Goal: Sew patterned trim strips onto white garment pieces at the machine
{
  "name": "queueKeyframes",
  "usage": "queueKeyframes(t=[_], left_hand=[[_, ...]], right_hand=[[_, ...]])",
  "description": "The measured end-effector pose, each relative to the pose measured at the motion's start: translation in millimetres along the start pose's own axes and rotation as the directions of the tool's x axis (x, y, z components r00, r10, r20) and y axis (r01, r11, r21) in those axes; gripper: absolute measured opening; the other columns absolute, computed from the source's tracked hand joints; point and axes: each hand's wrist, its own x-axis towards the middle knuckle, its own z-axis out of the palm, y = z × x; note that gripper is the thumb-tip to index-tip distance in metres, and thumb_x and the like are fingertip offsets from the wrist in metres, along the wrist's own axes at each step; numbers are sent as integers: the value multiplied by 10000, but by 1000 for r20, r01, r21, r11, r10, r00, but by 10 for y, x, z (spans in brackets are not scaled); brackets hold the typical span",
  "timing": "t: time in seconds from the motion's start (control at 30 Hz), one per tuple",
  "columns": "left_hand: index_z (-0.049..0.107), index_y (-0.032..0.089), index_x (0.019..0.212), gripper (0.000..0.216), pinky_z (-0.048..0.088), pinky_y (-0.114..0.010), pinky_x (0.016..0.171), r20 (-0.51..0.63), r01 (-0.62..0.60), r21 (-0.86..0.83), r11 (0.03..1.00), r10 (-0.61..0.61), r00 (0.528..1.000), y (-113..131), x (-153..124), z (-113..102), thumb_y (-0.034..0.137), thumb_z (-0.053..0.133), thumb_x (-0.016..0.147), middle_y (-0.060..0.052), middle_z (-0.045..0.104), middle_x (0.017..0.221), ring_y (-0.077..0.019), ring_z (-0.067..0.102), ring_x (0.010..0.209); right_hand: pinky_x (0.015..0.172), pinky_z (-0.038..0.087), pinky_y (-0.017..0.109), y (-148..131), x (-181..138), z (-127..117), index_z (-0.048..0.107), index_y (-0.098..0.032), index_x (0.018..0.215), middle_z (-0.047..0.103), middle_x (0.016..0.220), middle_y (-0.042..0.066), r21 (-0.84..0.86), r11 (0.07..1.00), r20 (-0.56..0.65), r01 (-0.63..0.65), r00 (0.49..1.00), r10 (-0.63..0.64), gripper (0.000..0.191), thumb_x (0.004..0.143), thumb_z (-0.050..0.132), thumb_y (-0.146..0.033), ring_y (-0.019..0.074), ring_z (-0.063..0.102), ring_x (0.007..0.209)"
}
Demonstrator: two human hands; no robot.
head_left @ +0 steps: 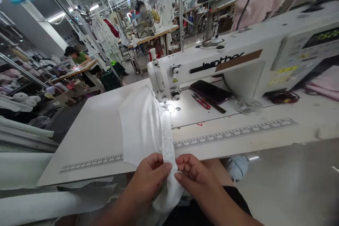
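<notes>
Left hand (150,174) and right hand (197,176), nearest the camera, flank a white fabric strip (167,137). Each grip is a pinch, thumb against curled fingers, closed on one long edge of the strip. Below the hands the strip swells into a soft rounded fold; above them it runs narrow and flat, faintly mottled, to the presser foot (166,107).

Materials, largest to smallest: the counter (100,123) is pale, smooth and angular. On it stands a Brother sewing machine (233,44), glossy white, its lettering partly covered by brown tape (239,60). A smooth white cloth panel (137,123) lies left of the strip, gently rippled beside it; whether the two are joined cannot be told. A measuring scale (238,131) follows the front edge, its middle hidden beneath panel and strip. Right of the needle area lie a dark glossy smartphone (210,91), a slim dark flat bar (216,106) and red-handled thread snips (202,103), close together.

Surroundings: pale garments (102,39) hang beyond the counter; whitish fabric rolls (25,169) lie at far left; a person in green (82,58) bends over another workstation; folded pink cloth (324,83) rests beside the machine's right end.
</notes>
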Motion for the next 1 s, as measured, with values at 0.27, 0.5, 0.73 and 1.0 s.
queueKeyframes(t=[0.27,0.5,0.73,1.0], left_hand=[[582,192,771,168,412,-278,616,249,-479,877,-36,887,389,-46,-54,-5,59,540,864,-15,582,673,-161,527,647],[585,197,847,163,500,-263,674,140,-612,752,246,847,512,-40,-54,-96,108,471,921,-41,613,817,-160,603,769],[579,178,1053,208,488,-274,701,-3,-290,392,873,317,949,-116,77,-99,323,512,921,-29,617,825,-162,591,757],[503,191,711,224,347,-243,583,-104,-184,629,755,316,943,-139,-15,-295,328,526,887,26,487,637,-136,458,616]], right_hand=[[879,406,319,-97,130,171,607,-188,885,584,860,1,93,995,74,44,996,-51,297,892,608,-486,175,533,892],[811,434,282,-164,242,262,631,-182,889,641,827,1,462,887,73,-25,997,-10,209,820,724,-356,146,571,799],[927,446,357,-188,206,127,699,-189,962,704,936,48,448,894,43,-25,999,7,213,828,714,-354,206,632,935],[886,485,405,-232,256,119,706,-195,954,716,922,61,489,870,99,-57,995,10,287,838,661,-453,249,644,928]])
